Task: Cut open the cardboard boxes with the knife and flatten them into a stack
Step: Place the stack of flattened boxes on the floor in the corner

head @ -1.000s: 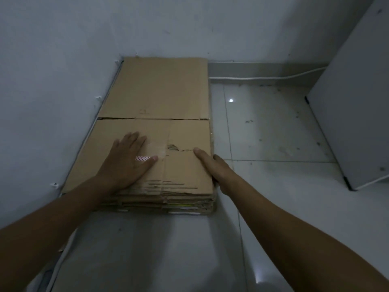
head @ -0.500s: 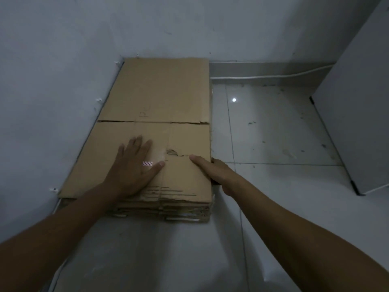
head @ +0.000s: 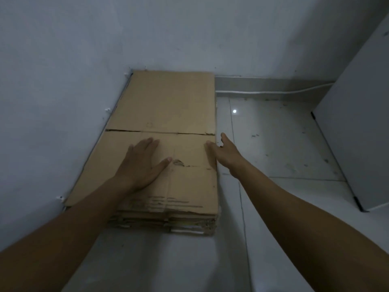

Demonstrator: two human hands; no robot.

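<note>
The stack of flattened cardboard boxes (head: pixel 168 102) is lying on the tiled floor (head: pixel 273 144), tucked into the wall corner (head: pixel 126 60). The left hand (head: pixel 141 163) is pressing flat on top, fingers (head: pixel 150 144) straight and slightly spread. The right hand (head: pixel 226 153) is touching the stack's right edge, fingers extended.

Hidden and cropped
Lower sheets of the cardboard stack (head: pixel 164 220) seen only at near edges; white cabinet (head: pixel 357 127) cropped at right; small mark (head: pixel 149 124) on top too faint to read.

two long bare forearms (head: pixel 80 224), each ending in a bare hand: left hand (head: pixel 143 163), right hand (head: pixel 227 154)
</note>
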